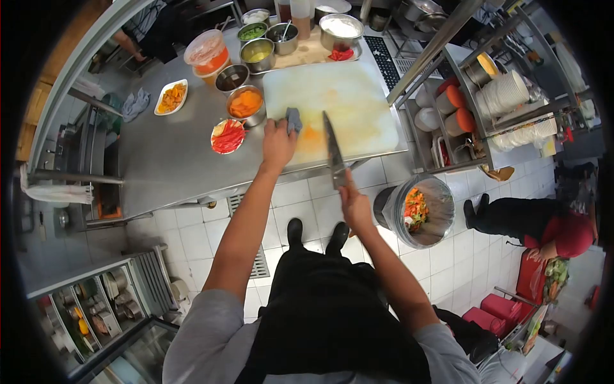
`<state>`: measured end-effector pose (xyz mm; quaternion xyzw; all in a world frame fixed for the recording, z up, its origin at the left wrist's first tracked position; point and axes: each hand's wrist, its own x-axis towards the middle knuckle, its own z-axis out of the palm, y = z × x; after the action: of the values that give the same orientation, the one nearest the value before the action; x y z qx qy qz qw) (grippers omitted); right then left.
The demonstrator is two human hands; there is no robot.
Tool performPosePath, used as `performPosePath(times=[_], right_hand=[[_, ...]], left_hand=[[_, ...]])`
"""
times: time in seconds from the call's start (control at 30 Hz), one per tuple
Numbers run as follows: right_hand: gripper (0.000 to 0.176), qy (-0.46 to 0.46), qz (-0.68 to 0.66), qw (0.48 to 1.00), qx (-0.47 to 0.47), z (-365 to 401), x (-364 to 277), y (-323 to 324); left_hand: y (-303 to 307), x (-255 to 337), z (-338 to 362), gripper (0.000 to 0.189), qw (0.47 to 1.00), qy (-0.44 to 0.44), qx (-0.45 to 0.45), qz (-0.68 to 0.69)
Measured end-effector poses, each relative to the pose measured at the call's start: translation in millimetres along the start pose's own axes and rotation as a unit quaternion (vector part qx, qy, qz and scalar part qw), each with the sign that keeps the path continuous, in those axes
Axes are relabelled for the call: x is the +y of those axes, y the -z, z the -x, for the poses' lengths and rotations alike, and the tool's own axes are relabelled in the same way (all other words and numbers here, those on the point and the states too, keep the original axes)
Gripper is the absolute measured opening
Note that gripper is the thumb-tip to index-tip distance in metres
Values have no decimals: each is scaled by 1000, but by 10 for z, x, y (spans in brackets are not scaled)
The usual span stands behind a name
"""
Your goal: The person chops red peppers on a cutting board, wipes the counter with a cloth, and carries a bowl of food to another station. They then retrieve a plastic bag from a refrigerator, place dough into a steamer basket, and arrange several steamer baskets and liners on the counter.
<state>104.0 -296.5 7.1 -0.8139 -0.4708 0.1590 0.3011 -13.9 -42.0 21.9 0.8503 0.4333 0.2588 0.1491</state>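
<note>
On the left edge of the white cutting board [358, 89], my left hand [279, 142] is closed on a grey cloth [293, 120]. My right hand [353, 200] grips the handle of a large knife [333, 150], its blade pointing away from me over the board's front edge. Orange stains mark the board beside the cloth. Left of the board stand a metal bowl of orange pieces [246, 104] and a bowl of red strips [228, 136].
A white dish of orange food [171, 97] and a tub [208, 54] stand farther left. Metal containers [341, 31] line the back. A lined waste bin [441, 214] stands right of my feet. Another person [531, 221] is at the far right, near shelves [448, 121].
</note>
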Motion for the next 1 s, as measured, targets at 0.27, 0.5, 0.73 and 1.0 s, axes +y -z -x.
performPosePath(times=[0.27, 0.5, 0.73, 1.0], right_hand=[[60, -57, -192, 980, -13, 128, -793, -642], [56, -245, -478, 839, -86, 366, -1164, -90], [54, -230, -506, 830, -47, 982, -703, 760], [49, -267, -468, 840, 58, 1784, -103, 1545]], left_hand=[[26, 159, 114, 32, 997, 45, -46, 42], [280, 100, -44, 34, 964, 57, -11, 259], [179, 123, -310, 35, 993, -109, -36, 38], [-429, 767, 619, 35, 920, -32, -261, 292]])
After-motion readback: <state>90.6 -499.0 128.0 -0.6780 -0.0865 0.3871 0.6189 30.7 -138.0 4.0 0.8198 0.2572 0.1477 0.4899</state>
